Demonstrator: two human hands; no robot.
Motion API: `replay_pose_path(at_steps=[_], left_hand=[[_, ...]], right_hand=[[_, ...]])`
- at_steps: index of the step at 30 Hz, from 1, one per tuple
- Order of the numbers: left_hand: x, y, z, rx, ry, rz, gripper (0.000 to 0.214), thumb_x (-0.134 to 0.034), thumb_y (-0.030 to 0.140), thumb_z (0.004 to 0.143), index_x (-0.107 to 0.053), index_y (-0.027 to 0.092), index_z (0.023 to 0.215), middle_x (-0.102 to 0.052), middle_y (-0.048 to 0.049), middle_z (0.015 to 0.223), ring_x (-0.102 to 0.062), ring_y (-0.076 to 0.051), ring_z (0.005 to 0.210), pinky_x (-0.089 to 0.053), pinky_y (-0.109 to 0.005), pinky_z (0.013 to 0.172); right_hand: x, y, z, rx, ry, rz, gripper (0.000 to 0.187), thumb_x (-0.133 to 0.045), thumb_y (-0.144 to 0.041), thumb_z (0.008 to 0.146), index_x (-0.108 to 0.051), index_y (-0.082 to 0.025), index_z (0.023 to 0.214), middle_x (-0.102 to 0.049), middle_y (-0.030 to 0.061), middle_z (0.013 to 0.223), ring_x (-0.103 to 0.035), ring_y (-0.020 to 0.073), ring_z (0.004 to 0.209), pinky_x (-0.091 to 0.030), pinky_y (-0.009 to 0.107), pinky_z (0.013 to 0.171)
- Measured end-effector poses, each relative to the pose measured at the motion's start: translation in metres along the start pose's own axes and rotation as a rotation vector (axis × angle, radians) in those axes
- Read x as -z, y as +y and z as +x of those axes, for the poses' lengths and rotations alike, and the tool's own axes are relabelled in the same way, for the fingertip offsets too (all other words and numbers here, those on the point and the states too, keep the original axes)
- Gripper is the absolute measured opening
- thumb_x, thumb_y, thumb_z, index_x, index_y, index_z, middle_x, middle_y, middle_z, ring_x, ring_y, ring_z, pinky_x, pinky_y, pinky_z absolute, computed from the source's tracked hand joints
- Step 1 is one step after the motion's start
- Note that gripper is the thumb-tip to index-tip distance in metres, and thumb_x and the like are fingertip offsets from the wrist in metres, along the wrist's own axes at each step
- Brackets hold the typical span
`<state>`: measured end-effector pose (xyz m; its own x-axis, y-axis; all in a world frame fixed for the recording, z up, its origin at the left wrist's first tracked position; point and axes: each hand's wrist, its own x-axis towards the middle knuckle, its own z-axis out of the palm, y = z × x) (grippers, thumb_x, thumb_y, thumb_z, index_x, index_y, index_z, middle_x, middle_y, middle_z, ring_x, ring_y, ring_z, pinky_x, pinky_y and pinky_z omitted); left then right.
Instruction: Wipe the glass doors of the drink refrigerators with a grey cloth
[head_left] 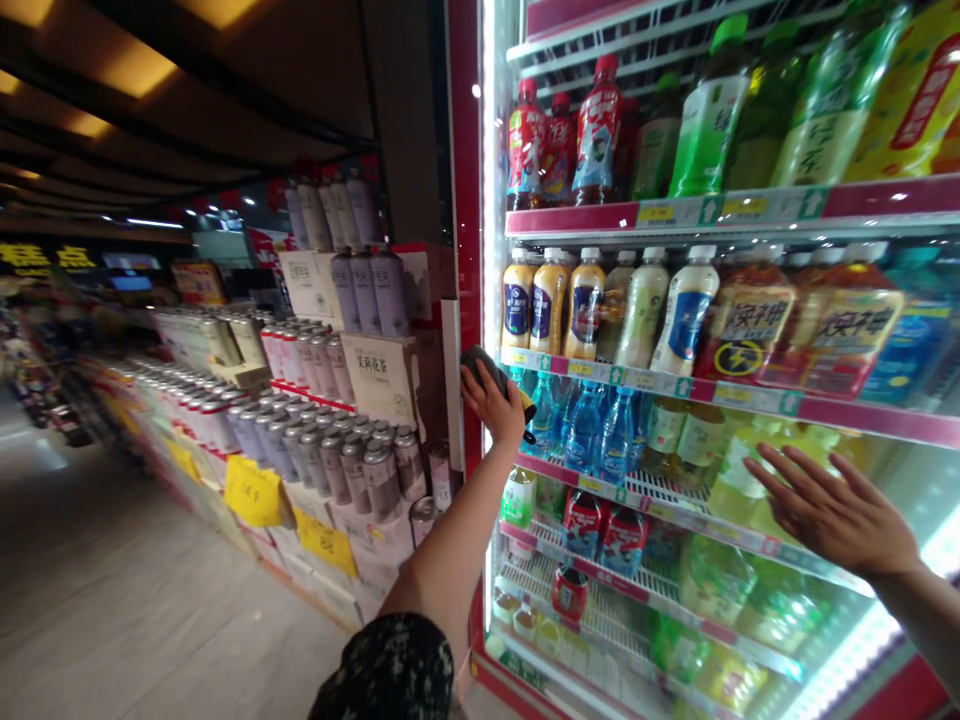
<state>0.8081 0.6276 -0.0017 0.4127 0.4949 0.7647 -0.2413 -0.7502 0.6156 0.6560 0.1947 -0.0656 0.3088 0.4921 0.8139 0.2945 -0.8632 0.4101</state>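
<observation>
Dark-sleeved left hand [495,402] holds cloth [474,358]; carton [382,378] reads "茉莉花茶".

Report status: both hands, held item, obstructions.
Left hand gripping grey cloth by cooler's red frame. Right hand open, empty, before shelved bottles. No obstruction visible.

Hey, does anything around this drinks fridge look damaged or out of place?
The beige carton under the purple cans, left of the fridge, has a ragged right edge, as if torn. No spill is visible.
</observation>
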Motion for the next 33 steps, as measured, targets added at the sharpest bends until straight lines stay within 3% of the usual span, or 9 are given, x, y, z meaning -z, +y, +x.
replay_pose_path(at_steps=[3, 10, 15, 18, 21, 23, 25, 28, 33], left_hand=[[0.0, -0.007, -0.011, -0.005, 0.003, -0.039, 0.065, -0.044, 0.035, 0.099, -0.03, 0.018, 0.16, -0.014, -0.0136, 0.172, -0.01, -0.032, 0.159, -0.015, -0.054, 0.128], [0.008, -0.058, -0.102, 0.087, -0.094, -0.057, 0.058, -0.046, 0.022, 0.096, -0.043, 0.02, 0.154, -0.025, -0.0176, 0.168, -0.02, -0.034, 0.157, -0.024, -0.058, 0.124], [0.042, -0.073, -0.106, -0.029, -0.186, -0.057, 0.066, -0.048, 0.006, 0.088, -0.05, 0.027, 0.15, -0.04, -0.0109, 0.162, -0.034, -0.028, 0.152, -0.031, -0.052, 0.123], [0.077, -0.078, -0.102, -0.227, -0.268, -0.061, 0.067, -0.046, 0.003, 0.087, -0.054, 0.034, 0.147, -0.041, -0.0041, 0.162, -0.037, -0.024, 0.15, -0.033, -0.047, 0.124], [0.105, -0.084, -0.094, -0.374, -0.208, 0.019, 0.063, -0.045, 0.005, 0.091, -0.056, 0.035, 0.145, -0.031, -0.0044, 0.167, -0.028, -0.028, 0.155, -0.028, -0.053, 0.125], [0.114, -0.087, -0.08, -0.335, -0.121, 0.104, 0.06, -0.048, 0.007, 0.092, -0.056, 0.033, 0.145, -0.025, -0.0072, 0.169, -0.023, -0.032, 0.156, -0.027, -0.057, 0.125], [0.114, -0.087, -0.059, -0.273, -0.107, 0.175, 0.062, -0.052, 0.006, 0.09, -0.054, 0.032, 0.147, -0.024, -0.009, 0.17, -0.022, -0.034, 0.156, -0.029, -0.058, 0.124], [0.106, -0.08, -0.023, -0.289, -0.19, 0.229, 0.068, -0.053, 0.003, 0.088, -0.051, 0.033, 0.149, -0.026, -0.0077, 0.17, -0.025, -0.032, 0.156, -0.033, -0.056, 0.123], [0.095, -0.036, 0.045, -0.413, -0.163, 0.231, 0.069, -0.049, 0.001, 0.089, -0.046, 0.026, 0.153, -0.026, -0.0089, 0.169, -0.018, -0.03, 0.158, -0.028, -0.054, 0.126]], right_hand=[[0.001, -0.002, 0.001, -0.02, -0.009, 0.006, 0.058, -0.049, -0.047, 0.101, -0.035, -0.04, 0.157, -0.056, 0.0013, 0.151, -0.055, 0.0215, 0.137, -0.019, 0.038, 0.127], [0.001, 0.0, -0.002, 0.01, -0.026, -0.027, 0.061, -0.048, -0.047, 0.101, -0.032, -0.038, 0.159, -0.052, 0.0017, 0.153, -0.056, 0.025, 0.136, -0.025, 0.044, 0.124], [-0.004, 0.005, -0.008, 0.036, -0.037, -0.039, 0.066, -0.05, -0.046, 0.098, -0.028, -0.039, 0.16, -0.048, 0.0007, 0.156, -0.06, 0.03, 0.131, -0.04, 0.053, 0.112], [-0.005, 0.006, -0.009, 0.039, -0.026, -0.024, 0.067, -0.05, -0.045, 0.097, -0.028, -0.038, 0.16, -0.046, 0.0004, 0.157, -0.061, 0.0327, 0.129, -0.043, 0.055, 0.107], [-0.003, 0.005, -0.007, 0.05, -0.039, -0.01, 0.065, -0.05, -0.041, 0.096, -0.031, -0.041, 0.158, -0.046, -0.0029, 0.157, -0.063, 0.0328, 0.127, -0.045, 0.054, 0.103], [0.0, 0.001, -0.004, 0.023, -0.038, 0.015, 0.063, -0.05, -0.039, 0.096, -0.032, -0.044, 0.157, -0.046, -0.0044, 0.156, -0.063, 0.0314, 0.127, -0.044, 0.052, 0.105], [0.004, -0.004, 0.0, -0.024, -0.007, 0.052, 0.065, -0.051, -0.041, 0.095, -0.032, -0.045, 0.157, -0.047, -0.0039, 0.156, -0.062, 0.0299, 0.128, -0.039, 0.049, 0.112], [0.007, -0.011, 0.005, -0.041, 0.048, 0.087, 0.069, -0.052, -0.042, 0.092, -0.03, -0.045, 0.158, -0.046, -0.0032, 0.158, -0.058, 0.0268, 0.134, -0.03, 0.044, 0.121], [0.006, -0.012, 0.006, -0.05, 0.04, 0.112, 0.067, -0.05, -0.043, 0.093, -0.031, -0.049, 0.156, -0.044, -0.007, 0.159, -0.054, 0.0242, 0.136, -0.024, 0.038, 0.124]])
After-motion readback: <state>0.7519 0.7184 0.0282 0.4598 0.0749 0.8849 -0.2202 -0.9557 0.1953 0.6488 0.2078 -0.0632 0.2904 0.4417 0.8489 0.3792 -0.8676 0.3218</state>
